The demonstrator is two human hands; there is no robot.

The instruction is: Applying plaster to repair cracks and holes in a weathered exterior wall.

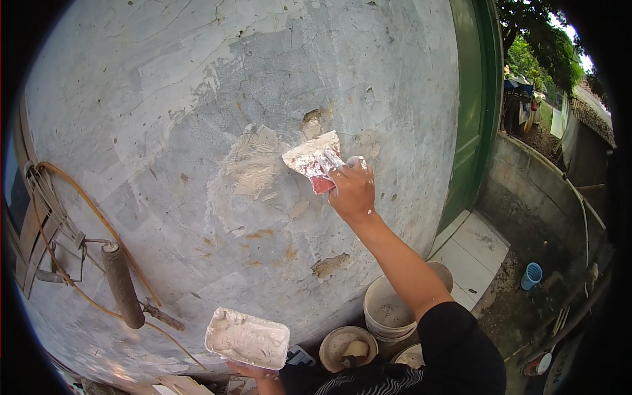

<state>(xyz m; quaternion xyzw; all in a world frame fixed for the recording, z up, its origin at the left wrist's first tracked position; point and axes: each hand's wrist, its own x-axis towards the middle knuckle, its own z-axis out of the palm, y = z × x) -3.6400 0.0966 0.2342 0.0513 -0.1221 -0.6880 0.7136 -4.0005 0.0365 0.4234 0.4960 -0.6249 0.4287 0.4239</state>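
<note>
My right hand (352, 187) grips a red plastic scraper (321, 184) coated in white filler. The scraper's wide blade is against the cracked grey wall (395, 79), just below a small chipped hole (311, 120) and beside a pale filled patch (247, 164). My fingers have white smears on them. Low down, my left hand (251, 370) holds a white rectangular tub (247, 337) of pale, thick filler from underneath.
Paint rollers (120, 283) and an orange hose (92, 207) hang at left. Buckets (382, 291) and a bowl (332, 339) stand at the wall's foot. At right are a green door (471, 105), a tiled step (461, 270), a blue cup (531, 275) and a block wall (526, 178).
</note>
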